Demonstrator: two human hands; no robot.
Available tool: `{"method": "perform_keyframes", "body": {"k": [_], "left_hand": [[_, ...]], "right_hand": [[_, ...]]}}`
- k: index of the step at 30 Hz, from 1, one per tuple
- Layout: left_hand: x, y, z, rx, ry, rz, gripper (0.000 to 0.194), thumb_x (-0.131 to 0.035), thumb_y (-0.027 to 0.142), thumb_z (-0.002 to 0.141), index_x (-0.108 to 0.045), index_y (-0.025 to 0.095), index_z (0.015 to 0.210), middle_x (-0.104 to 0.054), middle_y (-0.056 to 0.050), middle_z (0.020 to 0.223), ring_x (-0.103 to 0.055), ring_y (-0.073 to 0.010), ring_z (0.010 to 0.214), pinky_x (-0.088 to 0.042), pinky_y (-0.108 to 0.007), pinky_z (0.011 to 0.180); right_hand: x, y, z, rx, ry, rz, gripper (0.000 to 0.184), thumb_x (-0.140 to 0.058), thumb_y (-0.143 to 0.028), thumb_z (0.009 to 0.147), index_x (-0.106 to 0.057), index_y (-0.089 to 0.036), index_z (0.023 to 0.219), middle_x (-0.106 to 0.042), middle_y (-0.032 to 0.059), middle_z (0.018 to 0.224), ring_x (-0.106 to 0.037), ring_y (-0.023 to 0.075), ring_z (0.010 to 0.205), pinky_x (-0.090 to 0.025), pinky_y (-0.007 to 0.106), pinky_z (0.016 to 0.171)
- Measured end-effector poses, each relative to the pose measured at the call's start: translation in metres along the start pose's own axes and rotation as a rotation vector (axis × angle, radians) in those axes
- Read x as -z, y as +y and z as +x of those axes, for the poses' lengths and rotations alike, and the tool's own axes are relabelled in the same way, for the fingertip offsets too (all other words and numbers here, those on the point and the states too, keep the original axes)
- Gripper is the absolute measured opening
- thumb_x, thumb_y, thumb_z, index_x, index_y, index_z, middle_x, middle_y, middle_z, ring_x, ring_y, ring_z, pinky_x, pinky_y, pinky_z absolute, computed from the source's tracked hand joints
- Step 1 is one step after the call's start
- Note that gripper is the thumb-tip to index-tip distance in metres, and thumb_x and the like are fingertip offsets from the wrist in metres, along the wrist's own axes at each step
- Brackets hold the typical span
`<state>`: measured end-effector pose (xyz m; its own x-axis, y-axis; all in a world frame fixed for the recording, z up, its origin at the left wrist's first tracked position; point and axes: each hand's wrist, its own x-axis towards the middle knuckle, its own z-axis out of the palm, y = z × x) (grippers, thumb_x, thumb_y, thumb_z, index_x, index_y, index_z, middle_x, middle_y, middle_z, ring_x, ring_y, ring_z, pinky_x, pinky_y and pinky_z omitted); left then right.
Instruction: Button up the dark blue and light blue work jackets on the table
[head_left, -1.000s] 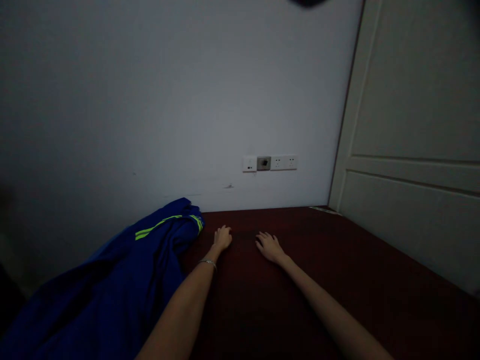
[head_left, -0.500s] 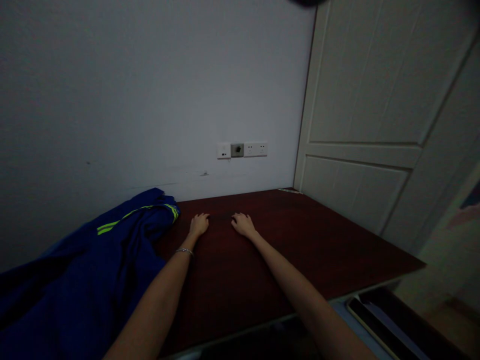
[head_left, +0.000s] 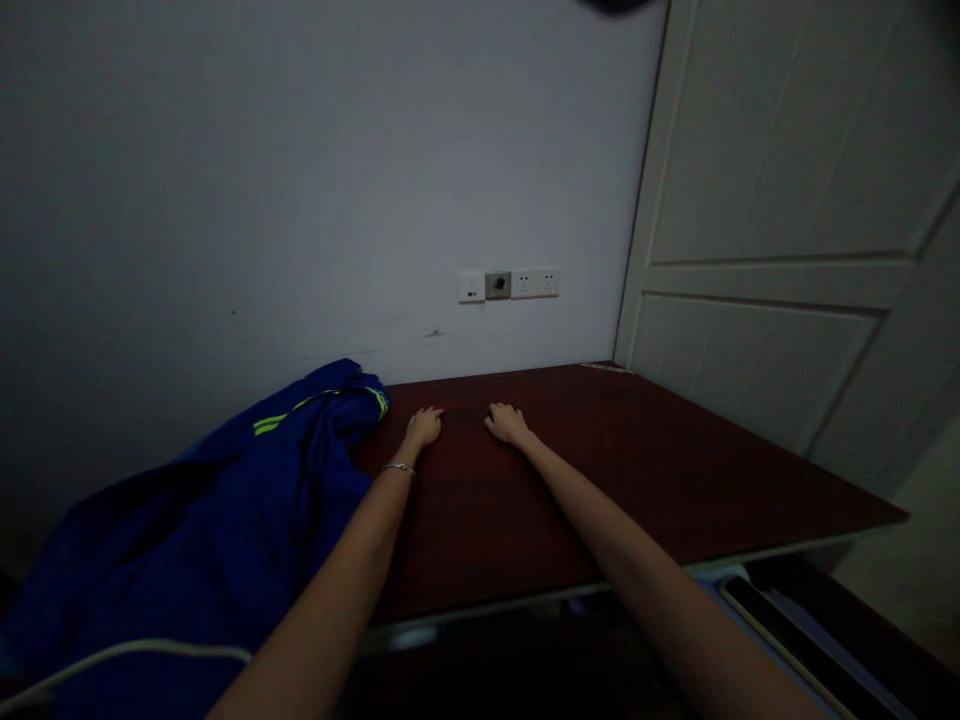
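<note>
Both my arms reach forward over a dark reddish-brown tabletop (head_left: 555, 500). My left hand (head_left: 425, 426) rests palm down on the wood, fingers stretched out and holding nothing; a thin silver bracelet (head_left: 401, 468) circles that wrist. My right hand (head_left: 506, 423) lies palm down a short way to its right, its fingers slightly bent and spread, with nothing in it. A blue garment (head_left: 300, 490) with yellow-green stripes is heaped on the left, close to my left forearm.
Behind the table is a pale wall with a row of sockets (head_left: 510, 285). A white panelled door (head_left: 757, 340) stands at the right. Below the table's front edge, a dark phone-like object (head_left: 787, 640) lies at lower right. A white cable (head_left: 142, 647) crosses the garment.
The view has turned a little to the left and down, so everything sits further right and the white cable shows at lower left. Both hands stay on the tabletop.
</note>
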<state>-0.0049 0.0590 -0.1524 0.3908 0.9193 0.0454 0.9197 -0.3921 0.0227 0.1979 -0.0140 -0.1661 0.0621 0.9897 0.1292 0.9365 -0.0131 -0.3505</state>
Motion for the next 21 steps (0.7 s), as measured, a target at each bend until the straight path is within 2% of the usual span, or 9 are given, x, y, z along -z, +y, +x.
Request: {"method": "perform_keyframes", "body": {"k": [10,21], "left_hand": [[-0.0011,-0.0032,-0.0003,-0.013,-0.004,-0.011,0.044,-0.029,0.024,0.086,-0.044,0.023,0.128,-0.038,-0.008,0.136,-0.035,-0.0234,0.124,-0.030,-0.037,0.101],[-0.0012,-0.0038,-0.0001,-0.022,-0.009,-0.003,0.044,-0.031,0.023,0.086,-0.044,0.022,0.127,-0.039,-0.007,0.135,-0.036,-0.0211,0.124,-0.029,-0.034,0.102]], "right_hand": [[-0.0013,0.0032,-0.0016,0.021,0.007,-0.028,0.035,-0.033,-0.033,0.086,-0.050,-0.015,0.110,-0.052,0.0139,0.117,-0.045,0.0257,0.107,-0.032,0.042,0.088],[-0.0013,0.0042,-0.0022,0.020,-0.012,-0.030,0.040,-0.033,-0.033,0.086,-0.042,-0.016,0.121,-0.050,0.0144,0.121,-0.043,0.0263,0.111,-0.030,0.043,0.090]]}}
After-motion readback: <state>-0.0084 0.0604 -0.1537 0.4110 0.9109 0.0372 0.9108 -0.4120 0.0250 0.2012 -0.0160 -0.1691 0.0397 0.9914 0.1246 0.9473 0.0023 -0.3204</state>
